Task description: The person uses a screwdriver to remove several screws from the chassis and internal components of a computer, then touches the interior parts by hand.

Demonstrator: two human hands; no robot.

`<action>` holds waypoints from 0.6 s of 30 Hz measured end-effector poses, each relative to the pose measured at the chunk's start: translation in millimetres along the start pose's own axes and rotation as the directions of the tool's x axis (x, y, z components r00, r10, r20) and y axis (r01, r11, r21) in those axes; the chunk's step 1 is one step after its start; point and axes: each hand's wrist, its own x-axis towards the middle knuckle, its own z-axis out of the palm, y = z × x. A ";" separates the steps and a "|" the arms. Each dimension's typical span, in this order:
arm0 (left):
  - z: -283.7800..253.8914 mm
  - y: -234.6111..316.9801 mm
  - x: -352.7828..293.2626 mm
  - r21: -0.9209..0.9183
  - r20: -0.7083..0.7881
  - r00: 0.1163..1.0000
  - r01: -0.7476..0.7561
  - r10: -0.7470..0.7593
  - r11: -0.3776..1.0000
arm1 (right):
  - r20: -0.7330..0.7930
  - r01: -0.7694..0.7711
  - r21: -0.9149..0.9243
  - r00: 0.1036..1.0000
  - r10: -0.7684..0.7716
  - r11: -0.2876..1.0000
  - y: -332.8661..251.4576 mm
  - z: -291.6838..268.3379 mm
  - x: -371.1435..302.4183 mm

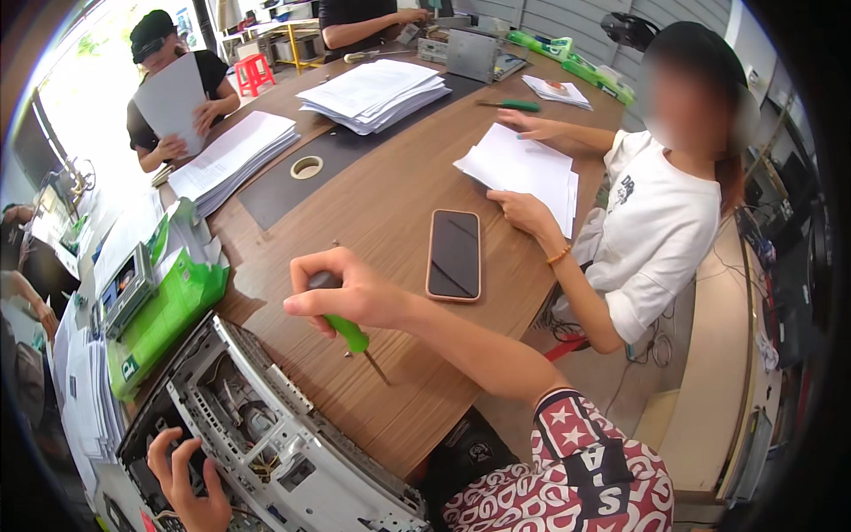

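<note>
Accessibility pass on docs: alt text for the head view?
Right hand holding a green-handled screwdriver over a wooden table; left hand at an open metal case. At right, a person in white handles papers near a phone.

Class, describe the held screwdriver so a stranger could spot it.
Over the brown table, left of the phone, is the right hand. It grips the screwdriver by its green and dark handle, shaft pointing down; the far green-handled tool lies on the table.

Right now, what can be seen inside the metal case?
Some wires show through openings in the metal case; its own metal and the left hand cover other parts.
</note>
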 end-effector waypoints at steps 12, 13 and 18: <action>-1.3 -0.9 -2.7 -0.102 0.107 0.992 0.079 -0.068 0.992 | -0.301 0.024 -0.468 0.936 -0.184 0.884 32.1 -14.8 0.4; -0.9 -0.9 -3.6 -0.107 0.105 0.992 0.078 -0.067 0.991 | -0.341 -0.016 -0.510 0.922 -0.185 0.860 30.4 -12.1 -0.5; -1.4 2.6 -3.1 -0.108 0.132 0.990 0.063 -0.048 0.992 | -0.410 -0.144 -0.626 0.897 -0.167 0.767 31.2 -15.1 -2.7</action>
